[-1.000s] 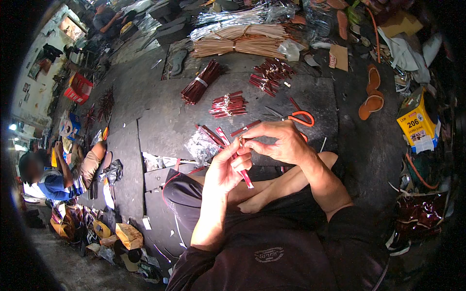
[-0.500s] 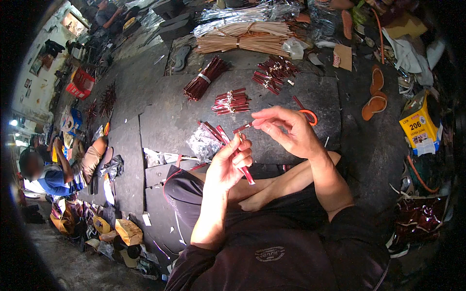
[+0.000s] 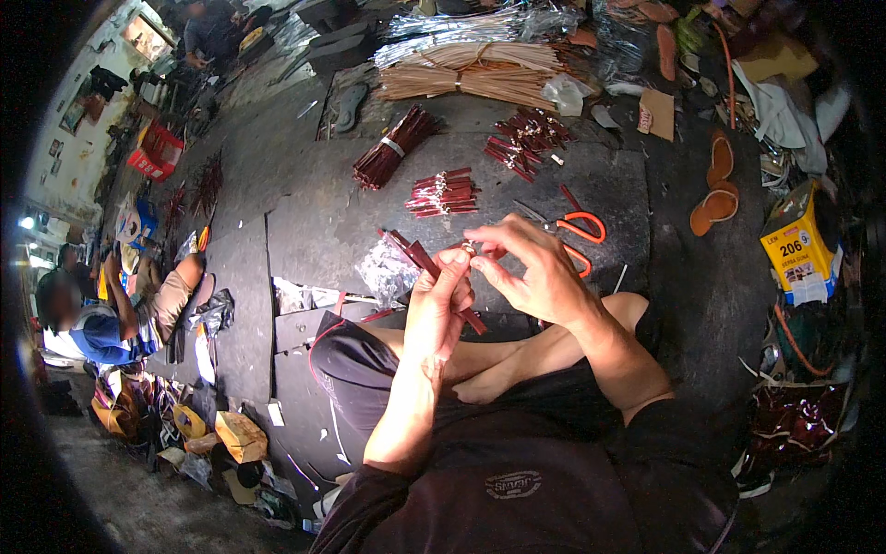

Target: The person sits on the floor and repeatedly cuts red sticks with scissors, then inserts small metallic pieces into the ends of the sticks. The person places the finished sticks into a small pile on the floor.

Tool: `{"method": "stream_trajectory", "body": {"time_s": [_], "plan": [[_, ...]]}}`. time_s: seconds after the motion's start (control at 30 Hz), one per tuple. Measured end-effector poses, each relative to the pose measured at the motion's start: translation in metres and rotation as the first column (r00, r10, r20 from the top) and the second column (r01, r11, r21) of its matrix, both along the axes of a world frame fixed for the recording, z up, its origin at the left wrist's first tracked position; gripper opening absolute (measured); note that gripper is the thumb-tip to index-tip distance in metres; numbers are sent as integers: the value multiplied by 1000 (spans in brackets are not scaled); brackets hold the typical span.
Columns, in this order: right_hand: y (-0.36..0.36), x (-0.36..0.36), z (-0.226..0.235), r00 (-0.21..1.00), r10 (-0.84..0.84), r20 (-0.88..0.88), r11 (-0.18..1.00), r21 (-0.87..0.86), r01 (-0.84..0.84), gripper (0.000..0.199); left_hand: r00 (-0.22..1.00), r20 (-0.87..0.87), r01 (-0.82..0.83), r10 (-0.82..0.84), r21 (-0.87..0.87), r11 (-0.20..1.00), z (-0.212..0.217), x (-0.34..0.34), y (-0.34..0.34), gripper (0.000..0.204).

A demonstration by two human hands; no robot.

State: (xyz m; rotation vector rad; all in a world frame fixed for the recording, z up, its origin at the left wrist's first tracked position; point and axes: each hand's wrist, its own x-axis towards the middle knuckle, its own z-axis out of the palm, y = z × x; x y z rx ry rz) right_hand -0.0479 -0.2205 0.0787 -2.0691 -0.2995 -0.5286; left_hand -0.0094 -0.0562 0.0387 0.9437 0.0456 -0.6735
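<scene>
My left hand point(image 3: 441, 303) is closed around several shiny dark red straps point(image 3: 406, 247) that stick out past both sides of the fist. At its thumb tip sits a small shiny metal piece point(image 3: 469, 247), like a little buckle. My right hand point(image 3: 535, 272) meets it there, thumb and forefinger nearly together at the piece; whether they grip it is hard to make out. Beyond my hands lies a row of red straps with metal pieces point(image 3: 443, 193). Scissors with orange handles point(image 3: 580, 227) rest on the dark floor mat beside my right hand.
A tied bundle of red straps point(image 3: 395, 148) and a pile of finished-looking straps point(image 3: 531, 138) lie farther off. Behind are bundles of tan strips point(image 3: 466, 78). To the right are brown sandals point(image 3: 714, 208) and a yellow box point(image 3: 796, 249). A seated person point(image 3: 111, 323) is at left.
My right hand has come down and closer to my left, its fingers now at the metal piece. The short red strap end between the hands no longer shows. The scissors are now more visible.
</scene>
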Motion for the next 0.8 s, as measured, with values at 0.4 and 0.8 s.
{"method": "stream_trajectory", "body": {"time_s": [0.4, 0.8], "plan": [[-8, 7, -29, 952, 132, -275, 871, 490, 21, 8, 978, 72, -199, 197, 23, 980, -15, 11, 7, 29], [22, -1, -29, 836, 452, -312, 644, 762, -63, 13, 902, 398, -304, 168, 307, 902, -30, 32, 25, 39]]}}
